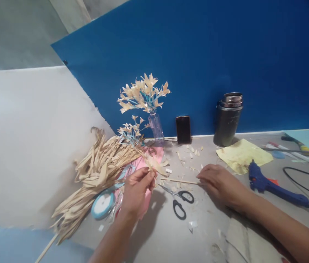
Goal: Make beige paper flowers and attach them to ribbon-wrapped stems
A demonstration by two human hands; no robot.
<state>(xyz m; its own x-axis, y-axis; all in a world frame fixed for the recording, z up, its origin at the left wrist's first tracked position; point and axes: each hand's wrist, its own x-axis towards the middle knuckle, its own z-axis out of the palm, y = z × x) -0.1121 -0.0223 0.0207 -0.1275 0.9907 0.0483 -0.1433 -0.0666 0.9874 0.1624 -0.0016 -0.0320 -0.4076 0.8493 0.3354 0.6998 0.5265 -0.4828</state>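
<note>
My left hand (139,188) is closed in a pinch on a pale dried-husk petal piece (156,165), whose thin ends spread out above the fingertips. To the right, my right hand (220,184) rests low over the table with its fingers closed at one end of a thin wooden stick (179,180). The stick points left towards my left hand. Just below it lie scissors with black handles (180,201), their blades parted slightly. A pink sheet (146,204) lies partly under my left hand, beside a roll of light-blue ribbon (103,205).
A bundle of dried husks (96,171) leans at the left. Husk flowers (143,93) stand in a clear bottle (156,128), beside a phone (183,130) and a dark flask (228,118). At right are a yellow cloth (243,155) and a blue glue gun (277,188) with its cord.
</note>
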